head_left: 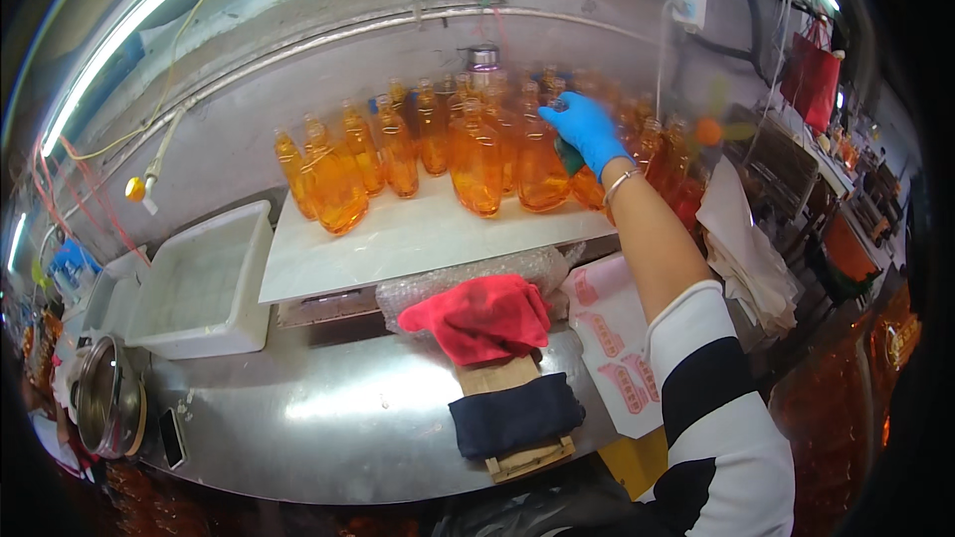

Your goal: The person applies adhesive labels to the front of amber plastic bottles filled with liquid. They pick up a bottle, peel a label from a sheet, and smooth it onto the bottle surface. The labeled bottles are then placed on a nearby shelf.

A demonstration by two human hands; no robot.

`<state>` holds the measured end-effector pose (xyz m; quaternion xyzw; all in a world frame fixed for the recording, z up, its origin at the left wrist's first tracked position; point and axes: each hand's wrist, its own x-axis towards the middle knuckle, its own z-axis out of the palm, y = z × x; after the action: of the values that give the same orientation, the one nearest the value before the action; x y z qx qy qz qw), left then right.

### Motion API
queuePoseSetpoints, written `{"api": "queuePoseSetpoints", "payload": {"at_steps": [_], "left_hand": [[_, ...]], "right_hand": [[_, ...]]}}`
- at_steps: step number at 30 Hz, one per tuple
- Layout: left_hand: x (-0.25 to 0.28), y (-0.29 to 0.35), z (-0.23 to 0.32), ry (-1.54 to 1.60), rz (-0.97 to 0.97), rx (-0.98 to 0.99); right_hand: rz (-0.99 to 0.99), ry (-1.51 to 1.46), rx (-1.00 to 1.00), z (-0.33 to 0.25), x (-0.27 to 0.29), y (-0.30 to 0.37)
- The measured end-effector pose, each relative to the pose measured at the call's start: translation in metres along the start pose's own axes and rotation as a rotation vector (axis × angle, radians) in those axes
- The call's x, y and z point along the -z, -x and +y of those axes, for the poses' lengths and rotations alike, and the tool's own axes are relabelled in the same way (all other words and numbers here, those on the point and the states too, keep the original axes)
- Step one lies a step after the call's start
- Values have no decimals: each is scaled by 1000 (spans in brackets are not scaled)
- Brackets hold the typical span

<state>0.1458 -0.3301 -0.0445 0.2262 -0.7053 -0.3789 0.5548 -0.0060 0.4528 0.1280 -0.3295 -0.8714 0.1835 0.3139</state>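
My right hand (587, 129), in a blue glove, reaches to the back of a white board (348, 254). Its fingers are closed around the neck of an amber bottle (543, 171), which stands upright on the board. A dark green patch shows under the palm; I cannot tell whether it is cloth or part of the glove. Several more clear-topped amber bottles (336, 189) stand in rows to the left, and others crowd behind and to the right of the hand. My left hand is not in view.
On the metal bench (328, 438) lie a red cloth (482, 316), a folded dark cloth (517, 416) on a wooden block, bubble wrap (418, 296) and a printed white sheet (612, 358). At left are a white tub (204, 283), a metal pot (104, 398) and a phone (172, 438).
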Motion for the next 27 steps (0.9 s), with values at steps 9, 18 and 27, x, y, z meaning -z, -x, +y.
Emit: {"api": "queuePoseSetpoints", "payload": {"at_steps": [9,18,27], "left_hand": [[-188,212,244,715,-1328,-520],[-186,309,261,1201,-1677,-160],[-205,308,247,620,-1692,417]], "right_hand": [[149,-209,399,-43,35,180],[-340,-838,82,-7,54,262],[-306,-54,209,203,-18,258]]}}
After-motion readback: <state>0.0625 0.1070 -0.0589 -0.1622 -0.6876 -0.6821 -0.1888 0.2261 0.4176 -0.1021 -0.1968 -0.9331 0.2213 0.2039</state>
